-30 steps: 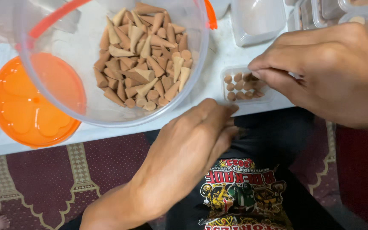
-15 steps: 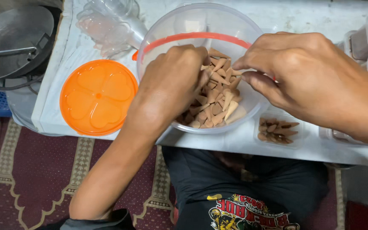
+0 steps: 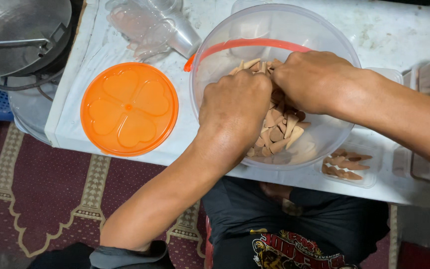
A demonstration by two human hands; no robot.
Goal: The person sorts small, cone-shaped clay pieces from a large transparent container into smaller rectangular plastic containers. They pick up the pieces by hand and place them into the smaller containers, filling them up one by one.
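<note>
Both my hands are now down in the clear bowl [image 3: 324, 45], among the brown cone-shaped pieces [image 3: 282, 129]; a second ago my left hand [image 3: 235, 107] hung off the table edge and my right hand [image 3: 312, 79] worked at the small tray [image 3: 369, 174] — now left alone, partly filled; both are curled, though what they grip I cannot tell; the orange lid [image 3: 129, 108] lies unmoved.

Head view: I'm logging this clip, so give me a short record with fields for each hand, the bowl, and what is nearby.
left hand: inside the bowl, on the cone pieces
right hand: inside the bowl, beside the left hand
bowl: clear plastic, on the white table
cone pieces: tan, heaped in the bowl
orange lid: flat, left of the bowl
small tray: right of the bowl, holds a few cones
</note>
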